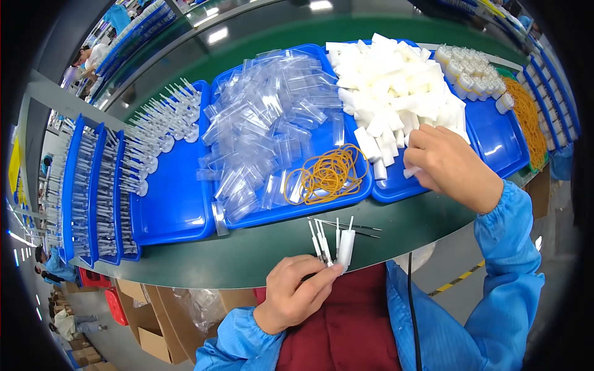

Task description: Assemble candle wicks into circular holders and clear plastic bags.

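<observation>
A cluster of slim white stems (323,243), one sleeved in a white foam tube (346,248), is gripped by the left hand (297,287) over the near edge of the bench (204,267). A white foam piece (411,172) is pinched by the right hand (448,162) beside the foam heap (396,80). The foam is judged light, soft, easily dented, best held by its sides.

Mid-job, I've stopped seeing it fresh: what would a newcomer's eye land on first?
Probably the bright heap of white pieces right of centre, with the right hand at its near edge. Left of it glints a pile of clear plastic sleeves, with orange-brown rubber bands at its near right. Below, near the green table's front edge, the left hand holds a cluster of white-stemmed parts.
</observation>
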A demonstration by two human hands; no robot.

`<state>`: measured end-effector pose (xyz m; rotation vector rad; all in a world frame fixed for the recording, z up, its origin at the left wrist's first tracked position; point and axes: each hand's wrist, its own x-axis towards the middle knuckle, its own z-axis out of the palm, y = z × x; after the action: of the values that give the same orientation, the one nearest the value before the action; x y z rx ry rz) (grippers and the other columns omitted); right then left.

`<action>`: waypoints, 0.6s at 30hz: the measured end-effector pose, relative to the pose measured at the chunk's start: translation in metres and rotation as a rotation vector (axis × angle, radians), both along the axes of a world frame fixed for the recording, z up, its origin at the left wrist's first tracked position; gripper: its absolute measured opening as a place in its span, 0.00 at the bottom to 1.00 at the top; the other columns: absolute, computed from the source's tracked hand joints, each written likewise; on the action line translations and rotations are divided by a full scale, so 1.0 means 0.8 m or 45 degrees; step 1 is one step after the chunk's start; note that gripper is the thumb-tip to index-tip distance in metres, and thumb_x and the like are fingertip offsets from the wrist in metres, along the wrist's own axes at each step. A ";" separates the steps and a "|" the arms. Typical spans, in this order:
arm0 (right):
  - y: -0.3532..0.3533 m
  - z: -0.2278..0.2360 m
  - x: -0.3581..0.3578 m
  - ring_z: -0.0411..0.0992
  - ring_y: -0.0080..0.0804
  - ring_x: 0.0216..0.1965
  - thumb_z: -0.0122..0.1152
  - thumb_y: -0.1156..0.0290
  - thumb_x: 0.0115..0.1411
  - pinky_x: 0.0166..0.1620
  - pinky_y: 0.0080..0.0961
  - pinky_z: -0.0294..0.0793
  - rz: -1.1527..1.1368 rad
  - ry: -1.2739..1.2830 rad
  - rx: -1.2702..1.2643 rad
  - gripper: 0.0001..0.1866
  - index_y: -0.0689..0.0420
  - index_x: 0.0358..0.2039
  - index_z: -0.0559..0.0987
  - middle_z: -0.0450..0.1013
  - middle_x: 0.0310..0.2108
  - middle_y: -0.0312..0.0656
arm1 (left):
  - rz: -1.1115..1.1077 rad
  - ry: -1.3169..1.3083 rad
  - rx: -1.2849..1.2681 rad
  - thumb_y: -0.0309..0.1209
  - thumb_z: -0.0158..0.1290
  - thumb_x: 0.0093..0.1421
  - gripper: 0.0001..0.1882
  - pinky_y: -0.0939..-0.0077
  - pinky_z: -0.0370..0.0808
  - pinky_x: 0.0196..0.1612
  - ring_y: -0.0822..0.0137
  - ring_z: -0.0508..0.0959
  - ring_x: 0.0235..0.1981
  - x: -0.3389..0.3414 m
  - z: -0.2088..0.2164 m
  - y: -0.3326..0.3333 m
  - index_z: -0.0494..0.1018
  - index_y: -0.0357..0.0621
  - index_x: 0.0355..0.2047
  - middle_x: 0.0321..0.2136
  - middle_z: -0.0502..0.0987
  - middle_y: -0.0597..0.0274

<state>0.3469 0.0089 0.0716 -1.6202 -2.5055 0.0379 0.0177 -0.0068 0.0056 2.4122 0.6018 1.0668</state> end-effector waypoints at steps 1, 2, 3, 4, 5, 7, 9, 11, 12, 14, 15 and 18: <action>0.003 0.006 -0.005 0.73 0.38 0.37 0.69 0.76 0.47 0.40 0.35 0.73 0.022 0.078 -0.012 0.11 0.58 0.32 0.78 0.70 0.29 0.41 | 0.005 -0.003 -0.001 0.14 0.66 0.40 0.25 0.70 0.74 0.34 0.62 0.78 0.32 0.000 0.000 0.000 0.80 0.44 0.41 0.35 0.74 0.62; 0.003 0.009 -0.013 0.74 0.36 0.36 0.69 0.77 0.49 0.39 0.33 0.74 -0.056 0.299 -0.036 0.11 0.58 0.33 0.78 0.72 0.30 0.41 | 0.012 -0.006 -0.002 0.14 0.66 0.40 0.25 0.70 0.74 0.34 0.62 0.78 0.32 -0.001 0.000 -0.001 0.80 0.44 0.41 0.35 0.74 0.62; -0.002 0.010 -0.026 0.75 0.34 0.35 0.69 0.77 0.50 0.38 0.30 0.74 -0.133 0.512 -0.066 0.10 0.59 0.34 0.78 0.73 0.32 0.41 | 0.012 -0.021 0.002 0.14 0.66 0.40 0.25 0.71 0.74 0.33 0.62 0.78 0.32 0.000 -0.002 0.000 0.81 0.44 0.41 0.34 0.74 0.63; -0.005 0.010 -0.042 0.76 0.32 0.34 0.68 0.77 0.52 0.38 0.28 0.75 -0.195 0.729 -0.104 0.10 0.60 0.35 0.78 0.74 0.33 0.41 | 0.031 -0.030 0.006 0.14 0.66 0.39 0.25 0.71 0.74 0.32 0.63 0.78 0.31 -0.001 -0.004 -0.001 0.81 0.44 0.41 0.34 0.74 0.63; -0.010 0.013 -0.062 0.77 0.24 0.33 0.66 0.78 0.57 0.37 0.22 0.75 -0.231 0.980 -0.216 0.11 0.60 0.41 0.77 0.77 0.37 0.40 | 0.052 -0.038 0.010 0.15 0.66 0.39 0.25 0.72 0.74 0.32 0.63 0.78 0.31 -0.001 -0.006 -0.002 0.81 0.44 0.41 0.34 0.75 0.63; -0.025 -0.002 -0.101 0.76 0.19 0.36 0.67 0.78 0.59 0.39 0.19 0.75 -0.302 1.534 -0.288 0.16 0.61 0.47 0.76 0.77 0.37 0.38 | 0.030 -0.027 0.033 0.16 0.66 0.39 0.24 0.73 0.73 0.31 0.64 0.78 0.31 0.000 -0.003 -0.001 0.82 0.45 0.40 0.33 0.75 0.64; -0.028 -0.020 -0.127 0.76 0.19 0.37 0.67 0.77 0.60 0.41 0.19 0.75 -0.353 1.719 -0.278 0.19 0.61 0.51 0.74 0.77 0.37 0.37 | -0.010 0.010 0.062 0.17 0.65 0.39 0.23 0.74 0.72 0.30 0.65 0.78 0.30 0.001 0.003 0.003 0.83 0.46 0.39 0.32 0.76 0.65; -0.026 -0.033 -0.136 0.76 0.19 0.38 0.67 0.76 0.61 0.43 0.19 0.75 -0.360 1.745 -0.314 0.17 0.62 0.50 0.75 0.77 0.38 0.38 | -0.050 0.071 0.095 0.18 0.64 0.40 0.22 0.74 0.72 0.30 0.66 0.78 0.30 -0.001 0.013 0.004 0.83 0.47 0.39 0.32 0.76 0.66; -0.025 -0.037 -0.139 0.75 0.19 0.38 0.66 0.76 0.61 0.43 0.18 0.74 -0.339 1.725 -0.346 0.17 0.62 0.49 0.75 0.77 0.39 0.38 | -0.056 0.082 0.113 0.20 0.64 0.42 0.20 0.75 0.72 0.29 0.66 0.79 0.30 -0.003 0.012 0.002 0.83 0.47 0.39 0.32 0.77 0.66; -0.024 -0.036 -0.142 0.75 0.20 0.38 0.66 0.75 0.61 0.44 0.20 0.73 -0.303 1.643 -0.383 0.14 0.62 0.47 0.77 0.78 0.37 0.37 | -0.067 0.112 0.139 0.21 0.63 0.42 0.20 0.75 0.72 0.29 0.66 0.78 0.31 -0.006 0.015 0.006 0.83 0.47 0.39 0.33 0.77 0.67; -0.024 -0.033 -0.141 0.74 0.21 0.38 0.66 0.74 0.61 0.45 0.21 0.71 -0.285 1.574 -0.400 0.12 0.61 0.45 0.78 0.79 0.36 0.37 | -0.065 0.121 0.145 0.21 0.63 0.42 0.20 0.75 0.72 0.29 0.66 0.78 0.31 -0.007 0.014 0.005 0.83 0.47 0.39 0.33 0.77 0.67; -0.025 -0.028 -0.140 0.73 0.24 0.38 0.66 0.71 0.62 0.50 0.25 0.64 -0.256 1.475 -0.441 0.08 0.59 0.40 0.83 0.82 0.32 0.38 | -0.059 0.114 0.160 0.22 0.62 0.43 0.19 0.74 0.72 0.29 0.66 0.78 0.32 -0.008 0.008 0.006 0.83 0.47 0.39 0.33 0.77 0.67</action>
<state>0.2348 -0.0113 0.0495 -1.3149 -1.4673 1.0795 0.0110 -0.0019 0.0117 2.5812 0.5189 1.0097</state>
